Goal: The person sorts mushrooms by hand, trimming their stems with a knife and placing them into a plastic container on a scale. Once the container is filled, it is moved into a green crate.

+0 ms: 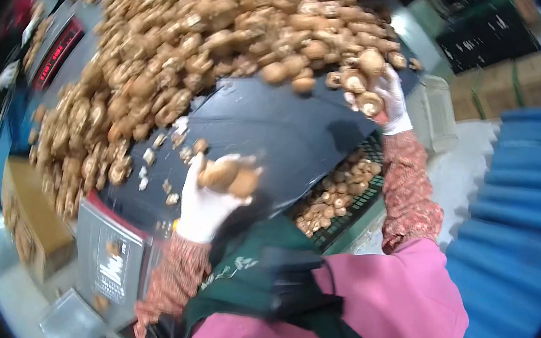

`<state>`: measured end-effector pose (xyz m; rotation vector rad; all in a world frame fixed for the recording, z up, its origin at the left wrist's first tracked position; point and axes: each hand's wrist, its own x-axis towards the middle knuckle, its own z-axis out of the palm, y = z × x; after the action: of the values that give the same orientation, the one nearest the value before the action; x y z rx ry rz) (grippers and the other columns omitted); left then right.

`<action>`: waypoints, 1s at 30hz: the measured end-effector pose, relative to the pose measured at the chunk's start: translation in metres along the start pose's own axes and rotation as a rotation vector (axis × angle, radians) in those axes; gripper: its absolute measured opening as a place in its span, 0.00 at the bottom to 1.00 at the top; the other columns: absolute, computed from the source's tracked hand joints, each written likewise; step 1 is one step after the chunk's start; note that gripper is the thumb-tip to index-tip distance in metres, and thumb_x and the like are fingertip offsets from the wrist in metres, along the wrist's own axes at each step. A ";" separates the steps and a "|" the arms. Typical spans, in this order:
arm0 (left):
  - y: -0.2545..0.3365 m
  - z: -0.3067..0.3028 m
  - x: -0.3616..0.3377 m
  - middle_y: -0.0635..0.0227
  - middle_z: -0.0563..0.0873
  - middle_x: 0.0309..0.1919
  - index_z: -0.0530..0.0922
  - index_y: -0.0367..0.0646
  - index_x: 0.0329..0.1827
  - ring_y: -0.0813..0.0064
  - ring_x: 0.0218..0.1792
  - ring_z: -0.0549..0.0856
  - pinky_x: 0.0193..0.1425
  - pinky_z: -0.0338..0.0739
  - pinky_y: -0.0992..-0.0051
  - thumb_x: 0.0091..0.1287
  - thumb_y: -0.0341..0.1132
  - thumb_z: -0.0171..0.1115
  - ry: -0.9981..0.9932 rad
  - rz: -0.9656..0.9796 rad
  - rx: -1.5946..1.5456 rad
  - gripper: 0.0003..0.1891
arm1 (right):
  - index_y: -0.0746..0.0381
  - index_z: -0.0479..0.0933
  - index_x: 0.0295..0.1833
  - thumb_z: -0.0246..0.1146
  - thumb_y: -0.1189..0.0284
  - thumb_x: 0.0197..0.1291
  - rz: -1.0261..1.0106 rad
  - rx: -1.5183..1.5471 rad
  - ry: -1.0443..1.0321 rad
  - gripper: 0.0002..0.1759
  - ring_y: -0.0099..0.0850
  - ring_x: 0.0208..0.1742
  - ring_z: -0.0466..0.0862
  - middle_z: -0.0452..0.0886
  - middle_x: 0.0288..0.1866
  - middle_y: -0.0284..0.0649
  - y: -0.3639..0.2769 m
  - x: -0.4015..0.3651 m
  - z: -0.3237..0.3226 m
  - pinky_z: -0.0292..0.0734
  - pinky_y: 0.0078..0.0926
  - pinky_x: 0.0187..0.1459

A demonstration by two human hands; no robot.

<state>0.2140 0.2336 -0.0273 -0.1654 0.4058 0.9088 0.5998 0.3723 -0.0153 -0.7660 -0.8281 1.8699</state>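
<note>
My left hand (211, 195), in a white glove, holds brown mushrooms (223, 175) above the near part of the dark table (269, 119); its fingers curl round them and are slightly blurred. At the right end of a large heap of mushrooms (200, 21), my right hand (390, 99), also gloved in white, has its fingers around a few mushrooms (369, 103) with pale stems and undersides showing. Small white and brown scraps (149, 155) lie on the table between the heap and my left hand.
Below the table's right edge stands a green crate (367, 197) with small mushrooms in it. A grey scale (108, 250) is at the lower left, beside a cardboard box (41, 220). A red digital display (58, 55) shows at the upper left, and blue corrugated sheeting (507, 263) at the right.
</note>
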 end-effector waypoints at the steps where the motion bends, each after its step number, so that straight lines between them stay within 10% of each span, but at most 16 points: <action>1: 0.001 -0.005 -0.013 0.47 0.74 0.67 0.77 0.39 0.61 0.42 0.72 0.70 0.46 0.86 0.48 0.75 0.64 0.46 -0.017 0.021 -0.021 0.34 | 0.62 0.67 0.69 0.52 0.39 0.70 0.045 0.008 -0.070 0.39 0.44 0.39 0.84 0.79 0.55 0.54 0.006 0.006 0.024 0.86 0.33 0.32; 4: 0.007 -0.018 -0.051 0.46 0.76 0.67 0.70 0.36 0.68 0.42 0.69 0.74 0.55 0.82 0.46 0.75 0.64 0.46 -0.163 0.133 -0.142 0.37 | 0.64 0.67 0.68 0.50 0.36 0.69 0.128 0.050 -0.218 0.42 0.44 0.34 0.83 0.76 0.59 0.63 0.046 0.019 0.104 0.83 0.31 0.29; 11: 0.018 -0.035 -0.164 0.45 0.76 0.66 0.71 0.37 0.66 0.42 0.68 0.76 0.48 0.84 0.50 0.71 0.72 0.44 -0.094 0.503 -0.276 0.43 | 0.64 0.64 0.72 0.46 0.36 0.70 0.335 -0.148 -0.507 0.44 0.31 0.36 0.83 0.78 0.58 0.48 0.155 0.043 0.272 0.81 0.23 0.30; 16: 0.030 -0.090 -0.271 0.49 0.78 0.63 0.72 0.41 0.64 0.48 0.67 0.75 0.44 0.81 0.60 0.75 0.70 0.37 0.144 0.907 -0.024 0.39 | 0.63 0.75 0.62 0.55 0.48 0.72 0.430 -0.497 -0.620 0.30 0.23 0.32 0.80 0.81 0.41 0.41 0.222 0.027 0.391 0.74 0.19 0.28; 22: 0.050 -0.126 -0.346 0.59 0.84 0.48 0.74 0.45 0.60 0.57 0.48 0.84 0.27 0.70 0.68 0.77 0.68 0.29 0.551 0.910 0.151 0.36 | 0.53 0.77 0.63 0.69 0.57 0.57 -0.631 -1.478 -0.829 0.28 0.44 0.48 0.86 0.80 0.51 0.49 0.297 0.012 0.465 0.83 0.38 0.48; 30: 0.082 -0.150 -0.357 0.56 0.86 0.50 0.74 0.45 0.63 0.55 0.45 0.85 0.23 0.67 0.74 0.78 0.68 0.28 0.516 0.608 -0.159 0.38 | 0.53 0.78 0.59 0.73 0.56 0.52 -0.813 -1.742 -0.980 0.29 0.45 0.45 0.86 0.80 0.48 0.50 0.317 0.038 0.470 0.82 0.42 0.43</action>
<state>-0.0864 -0.0236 -0.0157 -0.4416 0.8925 1.5034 0.0616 0.1908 -0.0027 -0.1735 -2.8963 0.2673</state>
